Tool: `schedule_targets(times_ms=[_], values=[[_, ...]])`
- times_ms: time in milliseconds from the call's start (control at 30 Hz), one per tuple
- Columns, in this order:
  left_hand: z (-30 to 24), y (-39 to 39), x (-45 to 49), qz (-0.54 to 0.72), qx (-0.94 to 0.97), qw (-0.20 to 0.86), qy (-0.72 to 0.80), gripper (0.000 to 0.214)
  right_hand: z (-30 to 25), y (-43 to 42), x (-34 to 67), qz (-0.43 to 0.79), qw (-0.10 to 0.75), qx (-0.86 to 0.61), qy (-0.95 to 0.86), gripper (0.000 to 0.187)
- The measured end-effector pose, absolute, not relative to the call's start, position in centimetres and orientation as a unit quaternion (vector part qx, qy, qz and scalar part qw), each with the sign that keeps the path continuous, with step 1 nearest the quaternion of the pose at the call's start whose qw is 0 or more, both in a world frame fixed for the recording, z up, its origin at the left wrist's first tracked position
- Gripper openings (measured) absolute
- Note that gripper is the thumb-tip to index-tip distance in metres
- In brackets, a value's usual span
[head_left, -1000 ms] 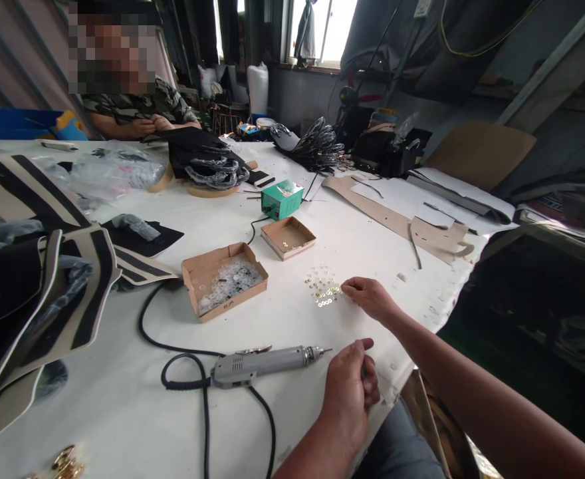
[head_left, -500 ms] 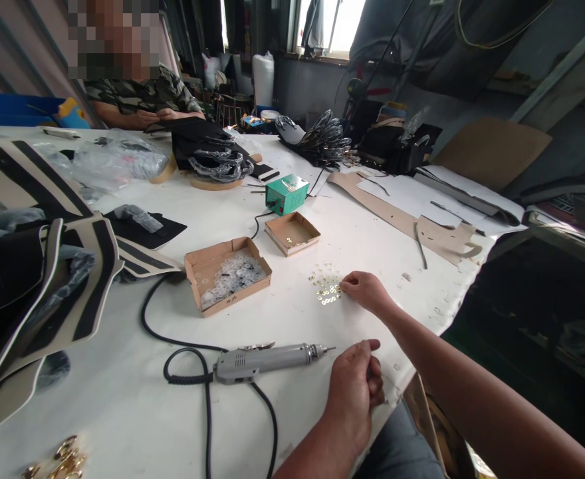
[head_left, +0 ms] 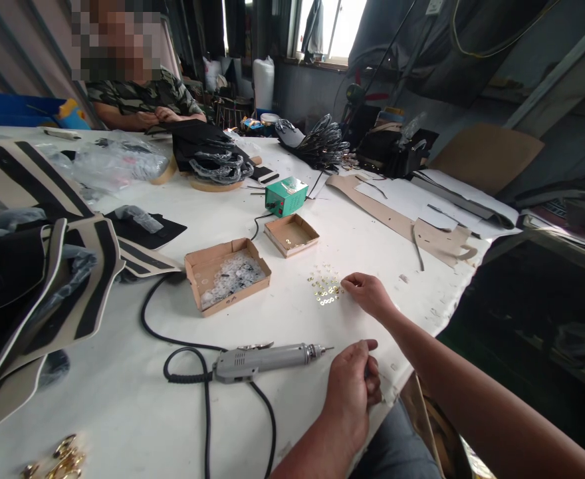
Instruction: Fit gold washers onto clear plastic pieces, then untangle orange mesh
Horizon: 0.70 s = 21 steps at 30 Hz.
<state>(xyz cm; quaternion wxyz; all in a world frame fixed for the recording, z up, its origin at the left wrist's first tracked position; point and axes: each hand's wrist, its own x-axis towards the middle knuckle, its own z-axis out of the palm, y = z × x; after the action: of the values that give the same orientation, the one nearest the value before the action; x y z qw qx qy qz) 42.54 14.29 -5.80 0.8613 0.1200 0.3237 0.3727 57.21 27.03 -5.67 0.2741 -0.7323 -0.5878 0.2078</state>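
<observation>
The fingertips of the right hand (head_left: 367, 294) are brought together at the right edge of the washers (head_left: 331, 290); I cannot tell if they grasp one. The left hand (head_left: 351, 386) is curled, its content hidden, near the tip of the screwdriver (head_left: 267, 362). The washers lie scattered on the table (head_left: 137, 406), in front of the small box (head_left: 302, 247).

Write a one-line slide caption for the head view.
Right hand at gold rings, left hand curled near a screwdriver, at a white table.
</observation>
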Motion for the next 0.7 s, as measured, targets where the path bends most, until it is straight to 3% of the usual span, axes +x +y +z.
schedule_targets(times_ms=[300,700], values=[[-6.0,14.2,42.5,0.374,0.128,0.860,0.322,0.044,-5.7,26.9,55.6,0.118,0.211,-0.751,-0.614,0.016],[-6.0,14.3,42.4,0.365,0.122,0.863,0.326,0.048,-5.0,27.5,55.0,0.064,0.103,-0.768,-0.629,0.019]])
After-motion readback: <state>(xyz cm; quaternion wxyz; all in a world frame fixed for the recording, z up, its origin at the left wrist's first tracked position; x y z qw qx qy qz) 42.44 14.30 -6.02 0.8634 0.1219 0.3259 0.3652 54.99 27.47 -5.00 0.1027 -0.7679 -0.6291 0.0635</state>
